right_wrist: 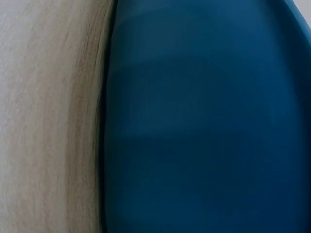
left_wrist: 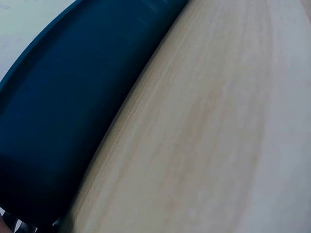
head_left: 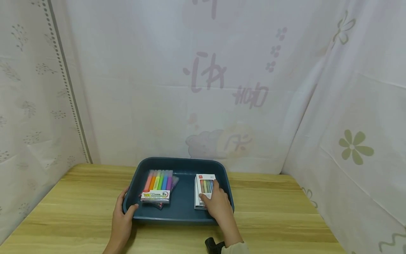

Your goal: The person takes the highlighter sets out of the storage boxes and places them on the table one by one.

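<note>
My left hand (head_left: 122, 217) grips the left rim of a dark blue tray (head_left: 182, 211), thumb over the edge and fingers along the outer side. Inside at the right, my right hand (head_left: 219, 204) holds a white box (head_left: 198, 178) printed with coloured sticks, its thumb on the near left and its fingers along the right edge. At the tray's left lies a clear pack of highlighters (head_left: 158, 181) in rainbow colours. Another pack (head_left: 175, 180) sticks out from under it, mostly hidden. Both wrist views show mainly the tray's outer wall (left_wrist: 73, 107).
The tray stands on a wood-grain table (head_left: 269, 218). A black object (head_left: 213, 245) shows by the right wrist at the bottom edge. Patterned cloth (head_left: 142, 88) hangs behind the table and along both sides.
</note>
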`<action>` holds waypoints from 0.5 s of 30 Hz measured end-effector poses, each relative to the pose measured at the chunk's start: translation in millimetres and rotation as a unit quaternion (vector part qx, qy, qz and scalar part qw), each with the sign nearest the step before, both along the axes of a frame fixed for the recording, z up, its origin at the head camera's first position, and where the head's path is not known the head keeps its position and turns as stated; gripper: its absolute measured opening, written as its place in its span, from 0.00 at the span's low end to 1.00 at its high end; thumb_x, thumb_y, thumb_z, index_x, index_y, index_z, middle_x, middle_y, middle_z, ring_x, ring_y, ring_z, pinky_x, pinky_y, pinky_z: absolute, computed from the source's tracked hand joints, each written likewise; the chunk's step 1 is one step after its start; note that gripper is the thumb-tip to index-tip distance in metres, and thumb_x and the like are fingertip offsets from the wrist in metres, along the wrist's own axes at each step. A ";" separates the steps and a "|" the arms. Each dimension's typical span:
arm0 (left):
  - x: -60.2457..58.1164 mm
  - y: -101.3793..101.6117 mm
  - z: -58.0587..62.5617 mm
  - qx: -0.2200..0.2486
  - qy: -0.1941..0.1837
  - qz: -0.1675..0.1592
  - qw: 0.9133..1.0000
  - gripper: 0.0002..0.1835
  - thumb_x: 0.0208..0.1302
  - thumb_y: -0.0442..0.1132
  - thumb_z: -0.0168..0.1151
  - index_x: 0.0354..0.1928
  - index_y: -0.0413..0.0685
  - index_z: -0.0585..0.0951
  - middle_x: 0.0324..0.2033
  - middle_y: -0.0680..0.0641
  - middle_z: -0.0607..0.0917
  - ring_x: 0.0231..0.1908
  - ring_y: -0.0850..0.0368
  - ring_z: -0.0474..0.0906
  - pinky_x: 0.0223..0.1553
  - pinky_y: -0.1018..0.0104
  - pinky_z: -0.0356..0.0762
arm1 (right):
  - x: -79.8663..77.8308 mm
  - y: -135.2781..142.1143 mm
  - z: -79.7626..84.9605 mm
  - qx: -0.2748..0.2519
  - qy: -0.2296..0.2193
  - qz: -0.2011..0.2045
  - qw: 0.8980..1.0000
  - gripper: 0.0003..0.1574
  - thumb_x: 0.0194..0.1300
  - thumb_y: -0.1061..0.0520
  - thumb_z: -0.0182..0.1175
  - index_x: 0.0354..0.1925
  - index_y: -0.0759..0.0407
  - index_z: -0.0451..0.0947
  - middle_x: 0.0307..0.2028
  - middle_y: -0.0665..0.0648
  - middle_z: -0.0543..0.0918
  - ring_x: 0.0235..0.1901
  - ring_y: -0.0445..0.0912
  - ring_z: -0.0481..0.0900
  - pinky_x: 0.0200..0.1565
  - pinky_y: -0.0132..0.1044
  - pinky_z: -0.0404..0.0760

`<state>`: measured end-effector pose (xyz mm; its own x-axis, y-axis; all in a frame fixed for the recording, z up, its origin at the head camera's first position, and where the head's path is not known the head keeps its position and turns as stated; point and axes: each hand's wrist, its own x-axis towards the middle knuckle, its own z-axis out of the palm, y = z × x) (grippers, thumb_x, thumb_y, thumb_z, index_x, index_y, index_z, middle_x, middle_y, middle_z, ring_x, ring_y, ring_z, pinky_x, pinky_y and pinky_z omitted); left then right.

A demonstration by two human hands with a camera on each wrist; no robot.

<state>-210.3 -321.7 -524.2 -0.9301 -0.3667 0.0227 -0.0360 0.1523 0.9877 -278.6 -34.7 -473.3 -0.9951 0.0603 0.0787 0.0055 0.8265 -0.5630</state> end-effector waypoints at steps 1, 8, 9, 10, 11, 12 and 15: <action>-0.1 0.0 -0.2 0.000 0.001 0.001 1.000 0.39 0.69 0.33 0.51 0.80 0.54 0.52 0.79 0.41 0.55 0.76 0.45 0.52 0.75 0.41 0.52 | -0.3 -0.2 -0.4 0.000 0.000 -0.001 1.000 0.54 0.61 0.43 0.70 0.75 0.66 0.58 0.55 0.72 0.80 0.50 0.63 0.80 0.42 0.57 0.80; 0.2 -0.3 -1.0 0.004 0.012 0.004 1.000 0.39 0.69 0.33 0.53 0.80 0.52 0.53 0.79 0.39 0.56 0.76 0.43 0.51 0.75 0.41 0.51 | 0.2 -0.4 -0.7 0.000 0.007 -0.007 1.000 0.54 0.60 0.45 0.71 0.75 0.63 0.60 0.54 0.72 0.79 0.50 0.63 0.79 0.43 0.57 0.80; 0.6 -0.4 -1.0 0.003 0.012 0.003 1.000 0.39 0.69 0.33 0.53 0.80 0.53 0.53 0.79 0.39 0.56 0.76 0.43 0.52 0.76 0.45 0.52 | 0.5 -0.2 -0.3 -0.001 0.007 -0.007 1.000 0.53 0.60 0.45 0.71 0.75 0.63 0.60 0.54 0.72 0.79 0.51 0.63 0.79 0.43 0.57 0.80; 0.9 -0.4 -0.9 0.001 0.011 0.003 1.000 0.39 0.69 0.33 0.53 0.80 0.53 0.53 0.78 0.39 0.56 0.76 0.43 0.52 0.76 0.52 0.53 | 0.7 0.1 0.0 -0.003 0.008 -0.007 1.000 0.53 0.60 0.45 0.72 0.75 0.63 0.60 0.55 0.72 0.79 0.51 0.64 0.78 0.43 0.57 0.80; 1.2 -0.3 -0.9 0.000 0.011 0.003 1.000 0.39 0.69 0.34 0.53 0.80 0.53 0.53 0.78 0.39 0.57 0.76 0.44 0.53 0.75 0.59 0.54 | 1.2 0.3 0.4 -0.006 0.006 -0.009 1.000 0.53 0.61 0.45 0.71 0.75 0.63 0.60 0.56 0.72 0.78 0.53 0.64 0.78 0.44 0.57 0.80; 1.5 -0.3 -0.9 -0.002 0.009 0.003 1.000 0.39 0.70 0.34 0.53 0.80 0.54 0.53 0.78 0.39 0.57 0.76 0.44 0.53 0.73 0.63 0.54 | 1.4 0.5 0.8 -0.007 0.006 -0.007 1.000 0.53 0.61 0.45 0.71 0.75 0.63 0.60 0.56 0.72 0.78 0.53 0.65 0.77 0.44 0.57 0.80; 2.0 -0.4 -1.1 -0.004 0.007 0.006 1.000 0.39 0.70 0.34 0.53 0.80 0.54 0.53 0.78 0.39 0.57 0.75 0.44 0.54 0.71 0.69 0.55 | 1.4 0.6 1.7 -0.012 0.010 -0.002 1.000 0.54 0.60 0.46 0.72 0.75 0.63 0.60 0.56 0.72 0.77 0.51 0.64 0.77 0.43 0.56 0.80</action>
